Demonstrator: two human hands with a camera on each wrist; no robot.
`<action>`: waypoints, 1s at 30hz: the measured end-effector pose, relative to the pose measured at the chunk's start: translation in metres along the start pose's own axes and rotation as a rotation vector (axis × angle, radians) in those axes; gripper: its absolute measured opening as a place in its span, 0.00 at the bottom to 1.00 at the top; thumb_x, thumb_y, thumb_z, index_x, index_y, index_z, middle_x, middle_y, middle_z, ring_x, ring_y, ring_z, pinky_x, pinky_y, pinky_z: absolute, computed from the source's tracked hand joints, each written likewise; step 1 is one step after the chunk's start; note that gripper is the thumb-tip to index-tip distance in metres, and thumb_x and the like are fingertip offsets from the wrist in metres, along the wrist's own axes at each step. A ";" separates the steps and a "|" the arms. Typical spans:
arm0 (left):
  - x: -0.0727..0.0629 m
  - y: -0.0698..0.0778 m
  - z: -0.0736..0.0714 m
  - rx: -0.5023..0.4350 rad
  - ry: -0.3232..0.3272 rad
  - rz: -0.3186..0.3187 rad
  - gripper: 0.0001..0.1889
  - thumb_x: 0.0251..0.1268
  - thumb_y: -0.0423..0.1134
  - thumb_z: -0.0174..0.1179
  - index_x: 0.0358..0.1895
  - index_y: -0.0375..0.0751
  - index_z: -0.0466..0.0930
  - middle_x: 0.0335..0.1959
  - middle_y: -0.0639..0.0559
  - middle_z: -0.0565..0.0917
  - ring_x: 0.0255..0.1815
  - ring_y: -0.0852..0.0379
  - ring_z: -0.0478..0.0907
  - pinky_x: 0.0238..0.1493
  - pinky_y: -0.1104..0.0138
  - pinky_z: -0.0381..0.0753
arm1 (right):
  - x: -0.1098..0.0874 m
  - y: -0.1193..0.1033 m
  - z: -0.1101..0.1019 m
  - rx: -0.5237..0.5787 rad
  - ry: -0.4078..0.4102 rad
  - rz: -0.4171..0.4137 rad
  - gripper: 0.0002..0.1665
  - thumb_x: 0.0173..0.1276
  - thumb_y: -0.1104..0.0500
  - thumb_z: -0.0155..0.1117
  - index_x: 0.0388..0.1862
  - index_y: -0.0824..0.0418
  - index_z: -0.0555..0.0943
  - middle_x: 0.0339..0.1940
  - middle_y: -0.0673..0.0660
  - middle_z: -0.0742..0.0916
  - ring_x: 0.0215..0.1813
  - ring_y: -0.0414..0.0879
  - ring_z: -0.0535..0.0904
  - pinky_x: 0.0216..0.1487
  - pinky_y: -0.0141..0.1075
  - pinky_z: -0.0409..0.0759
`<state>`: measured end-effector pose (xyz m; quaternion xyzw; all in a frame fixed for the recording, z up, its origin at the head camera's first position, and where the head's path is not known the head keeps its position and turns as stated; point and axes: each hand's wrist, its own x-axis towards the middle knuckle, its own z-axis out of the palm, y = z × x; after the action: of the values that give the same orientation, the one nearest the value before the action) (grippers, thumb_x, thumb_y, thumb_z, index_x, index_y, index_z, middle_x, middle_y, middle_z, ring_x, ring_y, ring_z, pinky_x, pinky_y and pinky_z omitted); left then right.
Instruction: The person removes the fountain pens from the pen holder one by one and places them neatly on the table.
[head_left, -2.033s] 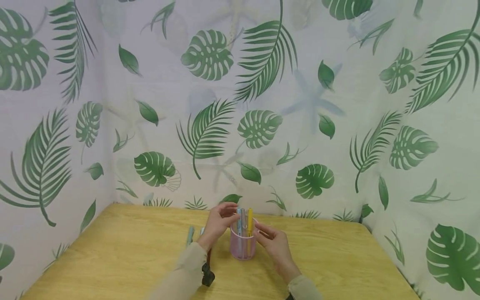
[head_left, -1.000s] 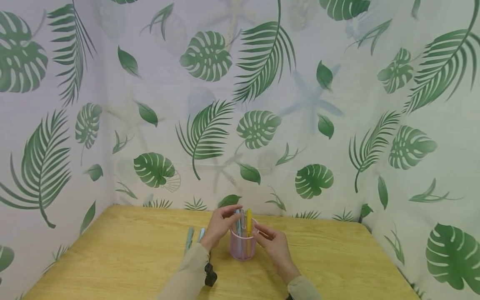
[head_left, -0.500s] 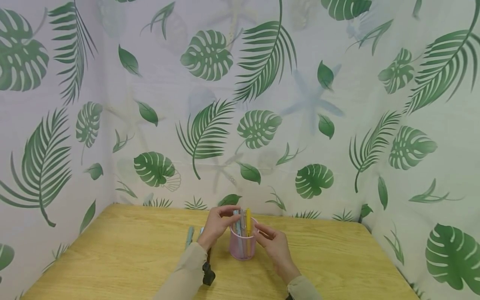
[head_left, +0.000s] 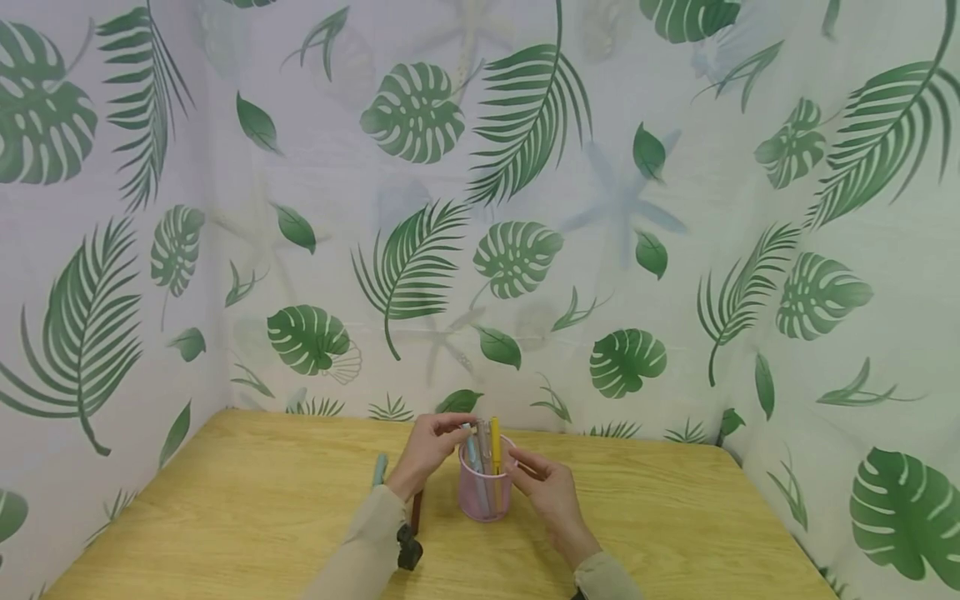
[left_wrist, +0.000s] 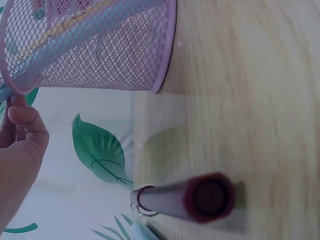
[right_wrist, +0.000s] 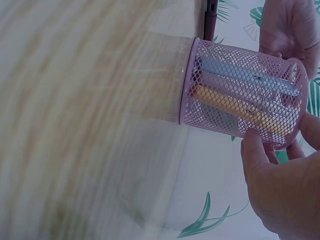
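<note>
A pink mesh pen holder point(head_left: 470, 493) stands upright on the table, with several pens in it. My left hand point(head_left: 427, 450) pinches the top of a light blue pen point(head_left: 473, 454), which leans against the holder's left rim. In the left wrist view those fingertips point(left_wrist: 22, 115) are right at the rim beside the pen's end. My right hand point(head_left: 553, 498) grips the holder's right rim between thumb and fingers, as the right wrist view shows on the mesh. A grey pen point(head_left: 483, 437) and a yellow pen point(head_left: 495, 433) stand beside the blue one.
Left of the holder, partly behind my left forearm, lie a green pen point(head_left: 380, 469) and a dark red pen point(head_left: 416, 512) on the wooden table point(head_left: 660, 525). A leaf-patterned cloth point(head_left: 525, 375) rises behind and at both sides.
The light blue pen's top has tilted left, from nearly upright to leaning on the left rim. My left hand has shifted slightly left with it. My right hand stays at the rim.
</note>
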<state>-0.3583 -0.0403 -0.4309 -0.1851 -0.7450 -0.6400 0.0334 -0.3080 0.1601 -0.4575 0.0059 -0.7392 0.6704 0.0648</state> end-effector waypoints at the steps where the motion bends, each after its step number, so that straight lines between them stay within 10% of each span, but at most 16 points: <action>1: 0.002 -0.004 -0.001 0.007 -0.009 0.004 0.14 0.69 0.33 0.58 0.55 0.35 0.82 0.52 0.39 0.84 0.43 0.57 0.76 0.41 0.65 0.75 | 0.000 0.000 0.000 -0.001 -0.001 -0.003 0.23 0.67 0.60 0.67 0.58 0.69 0.79 0.65 0.67 0.79 0.66 0.63 0.75 0.61 0.44 0.79; 19: 0.013 -0.031 -0.002 -0.004 0.080 0.029 0.14 0.56 0.41 0.72 0.45 0.41 0.88 0.37 0.48 0.87 0.36 0.60 0.79 0.39 0.68 0.81 | 0.000 0.001 0.002 0.005 -0.011 -0.006 0.23 0.68 0.61 0.66 0.58 0.70 0.79 0.63 0.68 0.79 0.63 0.61 0.78 0.60 0.43 0.79; 30: 0.006 -0.030 -0.009 0.035 -0.012 0.085 0.17 0.60 0.37 0.68 0.54 0.43 0.84 0.41 0.43 0.88 0.42 0.57 0.80 0.43 0.64 0.79 | -0.001 -0.001 0.001 -0.008 -0.012 -0.001 0.24 0.68 0.58 0.66 0.60 0.69 0.78 0.64 0.67 0.79 0.64 0.62 0.76 0.61 0.46 0.79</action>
<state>-0.3753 -0.0506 -0.4557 -0.2197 -0.7477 -0.6238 0.0592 -0.3072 0.1593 -0.4571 0.0099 -0.7423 0.6672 0.0609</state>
